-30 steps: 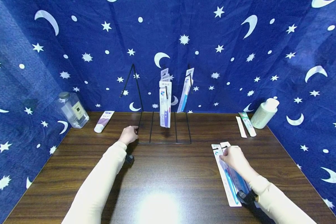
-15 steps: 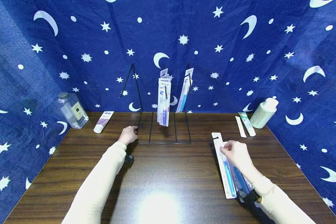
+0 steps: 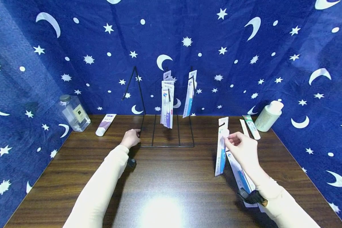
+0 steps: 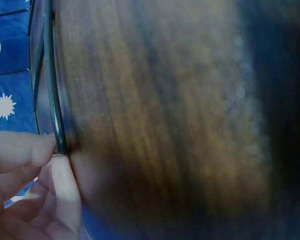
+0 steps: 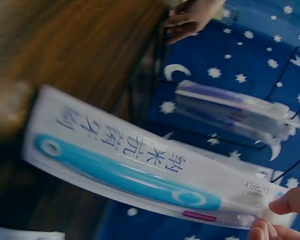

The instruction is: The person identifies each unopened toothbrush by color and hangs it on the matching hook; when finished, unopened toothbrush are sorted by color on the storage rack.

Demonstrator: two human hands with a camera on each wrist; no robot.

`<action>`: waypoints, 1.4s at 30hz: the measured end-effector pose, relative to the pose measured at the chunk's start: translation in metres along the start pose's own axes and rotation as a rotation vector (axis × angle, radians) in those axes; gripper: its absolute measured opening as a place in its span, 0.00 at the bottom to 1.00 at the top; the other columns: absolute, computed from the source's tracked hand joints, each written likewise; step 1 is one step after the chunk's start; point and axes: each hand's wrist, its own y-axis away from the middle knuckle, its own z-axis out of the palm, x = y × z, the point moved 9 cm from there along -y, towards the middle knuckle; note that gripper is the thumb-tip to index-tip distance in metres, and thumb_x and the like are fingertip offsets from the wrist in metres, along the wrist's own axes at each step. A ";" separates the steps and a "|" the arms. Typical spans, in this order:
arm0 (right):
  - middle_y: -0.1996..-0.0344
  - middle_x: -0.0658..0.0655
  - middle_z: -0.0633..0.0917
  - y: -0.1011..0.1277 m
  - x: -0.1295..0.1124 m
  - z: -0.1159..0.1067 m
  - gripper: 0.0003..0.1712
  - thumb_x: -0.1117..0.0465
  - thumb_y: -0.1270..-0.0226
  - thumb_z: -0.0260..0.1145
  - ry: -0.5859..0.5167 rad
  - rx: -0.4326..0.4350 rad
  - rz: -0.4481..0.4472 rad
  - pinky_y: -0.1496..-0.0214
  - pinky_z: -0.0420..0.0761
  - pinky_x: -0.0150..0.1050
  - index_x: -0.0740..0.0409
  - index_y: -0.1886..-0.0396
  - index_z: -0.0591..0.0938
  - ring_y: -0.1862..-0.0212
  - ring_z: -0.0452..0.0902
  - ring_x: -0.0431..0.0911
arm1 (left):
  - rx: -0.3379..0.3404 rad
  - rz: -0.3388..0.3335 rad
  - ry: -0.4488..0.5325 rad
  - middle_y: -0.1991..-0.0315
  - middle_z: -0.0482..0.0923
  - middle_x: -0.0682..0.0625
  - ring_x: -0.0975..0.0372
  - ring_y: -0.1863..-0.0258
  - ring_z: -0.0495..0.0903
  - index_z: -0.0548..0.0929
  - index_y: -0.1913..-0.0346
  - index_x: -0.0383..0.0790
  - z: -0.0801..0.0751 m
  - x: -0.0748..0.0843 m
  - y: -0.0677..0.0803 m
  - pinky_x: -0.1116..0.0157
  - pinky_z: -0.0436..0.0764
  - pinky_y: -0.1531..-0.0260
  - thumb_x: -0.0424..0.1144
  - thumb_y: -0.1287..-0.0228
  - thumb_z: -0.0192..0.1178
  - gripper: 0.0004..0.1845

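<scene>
Your right hand (image 3: 242, 148) pinches the blue toothbrush in its flat white card-and-plastic pack (image 3: 221, 148) near the top, holding it upright above the right half of the dark wooden bench (image 3: 171, 186). The pack looks light, thin and bendy, probably slick, so grip by the card near its hanging hole. Your left hand (image 3: 130, 138) pinches the front left corner of the black wire display rack (image 3: 166, 144), well apart from the pack.
</scene>
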 end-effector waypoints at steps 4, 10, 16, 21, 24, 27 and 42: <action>0.81 0.58 0.84 -0.008 -0.018 0.000 0.05 0.66 0.49 0.70 -0.086 0.050 -0.010 0.75 0.68 0.17 0.65 0.75 0.83 0.79 0.68 0.22 | 0.021 0.046 0.001 0.70 0.81 0.49 0.51 0.63 0.79 0.78 0.44 0.33 0.014 -0.022 -0.020 0.59 0.76 0.56 0.29 0.60 0.63 0.31; 0.80 0.57 0.84 -0.025 -0.050 0.010 0.07 0.64 0.47 0.70 -0.144 0.103 -0.072 0.74 0.68 0.17 0.64 0.73 0.84 0.78 0.70 0.25 | 0.003 0.024 -0.006 0.67 0.82 0.43 0.48 0.60 0.79 0.76 0.43 0.28 0.001 -0.005 0.000 0.55 0.76 0.53 0.27 0.59 0.61 0.31; 0.80 0.56 0.85 -0.039 -0.075 0.022 0.07 0.63 0.46 0.70 -0.171 0.139 -0.145 0.73 0.70 0.19 0.64 0.72 0.84 0.78 0.75 0.36 | 0.020 0.036 -0.032 0.67 0.81 0.43 0.49 0.60 0.78 0.76 0.43 0.27 -0.008 0.011 0.015 0.56 0.75 0.51 0.27 0.55 0.59 0.29; 0.80 0.57 0.84 -0.049 -0.086 0.029 0.08 0.62 0.45 0.69 -0.187 0.152 -0.159 0.73 0.69 0.18 0.65 0.72 0.84 0.79 0.77 0.42 | 0.011 0.012 -0.020 0.66 0.81 0.44 0.49 0.58 0.78 0.75 0.42 0.26 -0.005 0.011 0.012 0.56 0.74 0.50 0.26 0.54 0.59 0.29; 0.80 0.57 0.84 -0.055 -0.089 0.033 0.08 0.62 0.45 0.68 -0.200 0.156 -0.161 0.72 0.67 0.16 0.65 0.72 0.84 0.78 0.77 0.45 | 0.008 0.012 -0.006 0.66 0.81 0.44 0.49 0.59 0.78 0.75 0.43 0.26 -0.005 0.012 0.012 0.55 0.74 0.50 0.26 0.54 0.59 0.29; 0.81 0.58 0.84 -0.059 -0.092 0.038 0.08 0.63 0.45 0.68 -0.205 0.156 -0.169 0.72 0.67 0.15 0.66 0.73 0.83 0.79 0.77 0.45 | 0.010 0.018 -0.008 0.66 0.81 0.43 0.49 0.59 0.78 0.76 0.43 0.26 -0.006 0.013 0.011 0.55 0.75 0.51 0.26 0.55 0.59 0.29; 0.82 0.60 0.83 -0.094 -0.090 0.072 0.09 0.63 0.44 0.67 -0.135 0.117 -0.189 0.69 0.75 0.46 0.67 0.74 0.82 0.77 0.78 0.52 | 0.019 0.001 0.003 0.65 0.81 0.42 0.48 0.58 0.78 0.75 0.42 0.27 -0.009 0.012 0.015 0.55 0.75 0.51 0.26 0.55 0.59 0.30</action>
